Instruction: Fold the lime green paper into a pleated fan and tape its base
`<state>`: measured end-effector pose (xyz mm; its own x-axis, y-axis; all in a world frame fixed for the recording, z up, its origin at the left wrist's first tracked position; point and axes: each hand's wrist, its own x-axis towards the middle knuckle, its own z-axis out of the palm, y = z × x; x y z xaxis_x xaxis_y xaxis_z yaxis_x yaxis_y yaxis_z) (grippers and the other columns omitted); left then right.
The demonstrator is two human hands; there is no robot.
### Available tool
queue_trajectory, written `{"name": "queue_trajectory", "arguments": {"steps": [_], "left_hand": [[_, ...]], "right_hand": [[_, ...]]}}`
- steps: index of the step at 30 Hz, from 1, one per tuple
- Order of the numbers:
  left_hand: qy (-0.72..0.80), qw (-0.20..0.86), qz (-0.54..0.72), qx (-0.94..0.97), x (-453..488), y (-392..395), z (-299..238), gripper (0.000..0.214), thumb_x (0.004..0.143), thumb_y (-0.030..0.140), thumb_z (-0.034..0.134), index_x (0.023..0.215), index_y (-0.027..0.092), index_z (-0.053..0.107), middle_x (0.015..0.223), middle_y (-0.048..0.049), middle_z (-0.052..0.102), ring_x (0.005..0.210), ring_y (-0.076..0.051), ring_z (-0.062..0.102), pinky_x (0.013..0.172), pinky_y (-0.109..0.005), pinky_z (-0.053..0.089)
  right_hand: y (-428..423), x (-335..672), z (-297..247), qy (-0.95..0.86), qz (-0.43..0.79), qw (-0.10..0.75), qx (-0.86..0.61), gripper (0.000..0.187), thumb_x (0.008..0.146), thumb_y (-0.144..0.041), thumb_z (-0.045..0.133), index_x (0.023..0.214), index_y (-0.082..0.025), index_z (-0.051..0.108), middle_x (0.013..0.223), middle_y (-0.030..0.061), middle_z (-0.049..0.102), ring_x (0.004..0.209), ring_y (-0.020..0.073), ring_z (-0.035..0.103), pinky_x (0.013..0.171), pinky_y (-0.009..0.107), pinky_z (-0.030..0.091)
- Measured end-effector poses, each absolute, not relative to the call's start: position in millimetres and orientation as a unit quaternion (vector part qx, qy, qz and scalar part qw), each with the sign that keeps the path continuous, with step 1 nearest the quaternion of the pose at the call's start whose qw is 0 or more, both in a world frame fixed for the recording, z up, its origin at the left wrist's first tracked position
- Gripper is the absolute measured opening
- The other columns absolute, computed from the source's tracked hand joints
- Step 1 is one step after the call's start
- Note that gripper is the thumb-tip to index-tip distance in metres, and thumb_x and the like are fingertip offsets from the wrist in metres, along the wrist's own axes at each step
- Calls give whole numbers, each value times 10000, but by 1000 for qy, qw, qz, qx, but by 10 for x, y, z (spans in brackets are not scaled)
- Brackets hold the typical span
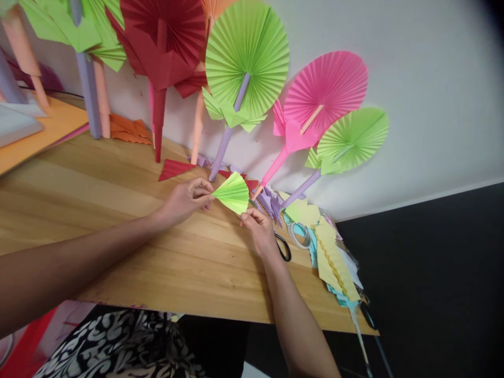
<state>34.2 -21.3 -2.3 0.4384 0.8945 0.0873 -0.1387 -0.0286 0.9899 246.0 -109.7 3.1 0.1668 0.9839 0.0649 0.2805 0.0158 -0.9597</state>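
Note:
A small lime-green pleated paper fan [233,194] is spread between my two hands above the wooden table. My left hand [193,195] pinches its narrow, gathered end. At the wide edge, the fingers of my right hand [256,221] are closed on the lower corner. Just behind the small fan stands a big round green paper fan [268,47] on a purple rolled-paper stick, leaning on the wall. Black-handled scissors [283,248] lie beside my right wrist, their blades hidden by the hand.
Along the wall lean a pink fan [334,84], a smaller green fan [366,136] and a dark red fan [181,31]. A tape roll [298,236] and yellow paper scraps [328,257] lie at the right. Orange sheets [65,123] cover the left end of the table [129,262].

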Motion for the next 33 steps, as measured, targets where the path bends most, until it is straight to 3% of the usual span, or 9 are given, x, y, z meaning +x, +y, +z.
{"name": "queue_trajectory", "arguments": {"steps": [3, 7, 13, 17, 20, 25, 33], "left_hand": [[332, 613, 417, 584, 335, -211, -13, 313, 725, 395, 724, 845, 199, 511, 614, 33, 645, 555, -125, 630, 536, -230, 503], [333, 619, 407, 583, 324, -214, 13, 259, 738, 335, 701, 840, 192, 510, 713, 9, 693, 502, -92, 586, 487, -207, 470], [337, 606, 390, 606, 326, -241, 21, 212, 734, 330, 670, 819, 183, 542, 668, 11, 655, 493, -79, 533, 473, -188, 426], [329, 581, 374, 644, 333, -264, -4, 192, 732, 348, 651, 802, 187, 575, 648, 20, 618, 540, -98, 548, 493, -192, 423], [322, 565, 365, 667, 333, -265, -30, 209, 754, 388, 644, 798, 194, 578, 634, 23, 601, 549, -114, 557, 502, -208, 433], [321, 556, 363, 675, 327, -253, -61, 238, 778, 423, 636, 810, 193, 583, 645, 12, 621, 536, -118, 571, 515, -223, 451], [326, 562, 366, 666, 337, -260, -74, 226, 790, 398, 644, 812, 177, 604, 644, 14, 638, 525, -99, 570, 509, -204, 460]], "right_hand": [[-1089, 2478, 33, -500, 366, 520, -588, 242, 825, -381, 619, 665, -205, 662, 604, -29, 542, 620, 127, 498, 645, 264, 398], [-1098, 2504, 76, -457, 265, 592, -609, 240, 821, -411, 649, 878, -201, 749, 661, -16, 578, 631, 129, 505, 620, 267, 407], [-1139, 2446, 120, -562, 161, 542, -604, 331, 827, -339, 651, 1124, -221, 734, 680, -21, 533, 617, 133, 465, 600, 281, 410], [-1154, 2416, 126, -610, 146, 501, -596, 146, 832, -339, 653, 863, -219, 730, 659, -26, 543, 612, 130, 465, 616, 280, 396], [-1160, 2415, 135, -590, 160, 483, -627, 275, 848, -411, 635, 659, -212, 618, 620, -30, 517, 588, 126, 428, 586, 275, 353], [-1138, 2419, 105, -544, 217, 480, -653, 402, 849, -482, 587, 559, -218, 497, 556, -37, 435, 576, 129, 377, 573, 275, 317], [-1111, 2435, 55, -517, 270, 512, -631, 435, 852, -467, 595, 520, -219, 465, 522, -38, 461, 563, 127, 408, 588, 278, 320]]}}
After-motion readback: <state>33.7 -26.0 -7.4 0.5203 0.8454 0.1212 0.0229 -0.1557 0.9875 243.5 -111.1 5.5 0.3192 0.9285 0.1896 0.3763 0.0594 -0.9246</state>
